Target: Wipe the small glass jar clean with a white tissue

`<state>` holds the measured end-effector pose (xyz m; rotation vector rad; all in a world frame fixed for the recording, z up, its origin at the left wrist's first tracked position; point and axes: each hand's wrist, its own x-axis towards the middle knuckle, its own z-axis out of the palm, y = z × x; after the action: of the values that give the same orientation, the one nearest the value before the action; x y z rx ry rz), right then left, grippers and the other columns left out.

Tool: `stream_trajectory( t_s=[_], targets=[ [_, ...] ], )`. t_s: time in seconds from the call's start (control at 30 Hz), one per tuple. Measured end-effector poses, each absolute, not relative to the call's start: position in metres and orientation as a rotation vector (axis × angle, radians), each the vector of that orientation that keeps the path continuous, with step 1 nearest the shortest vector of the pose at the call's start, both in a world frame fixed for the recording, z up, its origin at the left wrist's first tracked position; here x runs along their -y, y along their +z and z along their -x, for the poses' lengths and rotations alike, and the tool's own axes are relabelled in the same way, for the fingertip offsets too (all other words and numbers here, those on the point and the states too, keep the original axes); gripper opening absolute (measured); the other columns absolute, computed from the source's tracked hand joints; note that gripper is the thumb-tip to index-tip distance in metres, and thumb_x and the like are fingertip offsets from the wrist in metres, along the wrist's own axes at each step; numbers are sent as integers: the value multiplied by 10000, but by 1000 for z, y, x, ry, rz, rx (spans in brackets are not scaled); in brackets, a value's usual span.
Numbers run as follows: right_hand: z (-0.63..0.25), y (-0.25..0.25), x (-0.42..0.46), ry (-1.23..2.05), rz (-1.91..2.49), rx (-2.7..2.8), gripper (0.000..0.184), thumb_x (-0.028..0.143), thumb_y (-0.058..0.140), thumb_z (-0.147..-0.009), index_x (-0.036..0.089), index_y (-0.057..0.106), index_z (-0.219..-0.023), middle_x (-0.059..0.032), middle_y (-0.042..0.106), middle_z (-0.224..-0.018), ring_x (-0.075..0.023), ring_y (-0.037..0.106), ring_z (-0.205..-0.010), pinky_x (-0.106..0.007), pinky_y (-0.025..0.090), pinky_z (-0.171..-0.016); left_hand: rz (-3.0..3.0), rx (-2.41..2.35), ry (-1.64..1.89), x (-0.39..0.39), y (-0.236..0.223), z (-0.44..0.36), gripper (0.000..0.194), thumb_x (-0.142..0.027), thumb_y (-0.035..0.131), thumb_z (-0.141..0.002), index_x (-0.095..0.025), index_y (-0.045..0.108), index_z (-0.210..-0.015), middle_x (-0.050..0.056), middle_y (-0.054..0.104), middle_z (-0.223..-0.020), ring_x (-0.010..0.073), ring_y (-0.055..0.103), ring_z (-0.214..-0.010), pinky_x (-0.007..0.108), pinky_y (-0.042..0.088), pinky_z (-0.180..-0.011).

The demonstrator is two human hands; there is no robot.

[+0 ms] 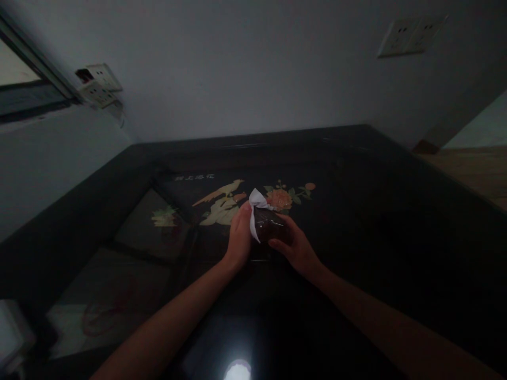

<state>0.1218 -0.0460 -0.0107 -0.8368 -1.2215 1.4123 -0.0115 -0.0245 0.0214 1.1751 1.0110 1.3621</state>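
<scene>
Nearest to me, a bright glare (237,369) shines off the dark glossy table (396,237) by its near edge, and something white (11,338) sits at its near left corner. My forearms reach out over the middle of the table. My left hand (238,237) has its fingers curled against the left side of a small dark jar (271,228), pinching a white cloth (256,208) onto it. My right hand (295,244) is clamped around the jar from the right and below, holding it just above the tabletop. Just past the jar lie the table's inlaid bird (222,192) and flower (279,199). Beyond the far edge rises the wall, with sockets upper left (97,84) and upper right (410,36).
</scene>
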Motion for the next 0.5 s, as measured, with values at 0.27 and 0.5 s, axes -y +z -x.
stream_trajectory(
  t_s=[0.27,0.5],
  targets=[
    [-121,-16,44,1409,845,1192,522,405,795,-622,243,507,-1026,-29,627,-990,-213,608,-939,-355,479,-836,-2020,-987,1437,32,27,18,435,-460,326,-929,-196,649,-1051,106,643,-1148,229,538,-1139,413,325,-1054],
    [-124,-11,43,1416,839,1234,470,424,770,-654,232,510,-995,-20,630,-930,-200,613,-877,-351,480,-812,-1912,-968,1408,29,28,20,438,-446,331,-929,-177,660,-1039,104,664,-1095,234,566,-1093,399,362,-1020]
  ],
)
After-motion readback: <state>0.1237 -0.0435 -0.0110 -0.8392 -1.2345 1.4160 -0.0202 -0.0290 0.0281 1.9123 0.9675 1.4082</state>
